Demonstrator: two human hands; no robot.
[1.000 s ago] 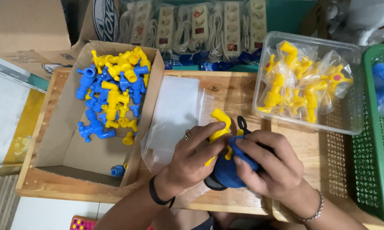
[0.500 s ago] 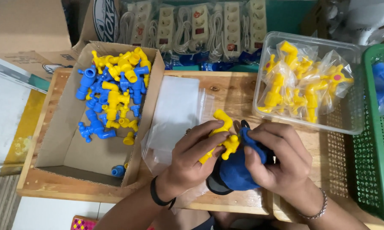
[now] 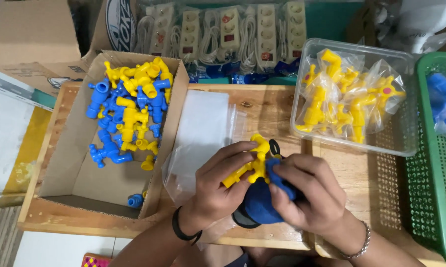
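1. Yellow plastic tap [image 3: 250,165]: glossy moulded fitting with a spout; near the table's front edge, clamped in the fingers of the left hand [image 3: 218,190].
2. Blue cloth [image 3: 262,202]: soft, matte, bunched; gripped by the right hand [image 3: 307,198], touching the tap.
3. Clear plastic bags [image 3: 200,133]: flat, thin stack at the wooden table's [image 3: 262,109] middle.
4. Cardboard box [image 3: 74,163]: open, left edge; loose yellow and blue taps [image 3: 129,113].
5. Clear plastic tub [image 3: 401,143]: right rear; bagged yellow taps [image 3: 346,99].
6. Green mesh basket [image 3: 430,198]: right edge.
7. White power strips [image 3: 228,34]: packaged, along the rear edge.
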